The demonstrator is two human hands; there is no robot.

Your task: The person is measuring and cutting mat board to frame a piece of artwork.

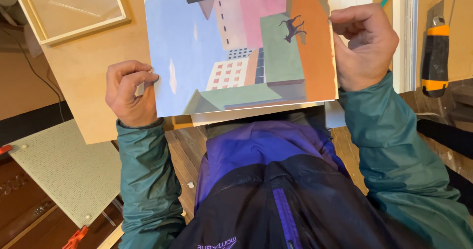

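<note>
At lower left a pale perforated board (69,170) lies above dark flooring; upper left, a light wooden frame (69,12) rests on a plywood sheet (93,76). The left hand (130,94) pinches the left edge of a painted print of coloured buildings (236,49), held in the upper middle of the frame over the worn plank workbench (180,150). The right hand (364,47) grips its right edge, fingers curled closed. Far right lies an orange-and-black utility knife (436,52).

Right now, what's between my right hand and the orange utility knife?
In the head view, a white upright strip lies between the right hand and the utility knife.
</note>
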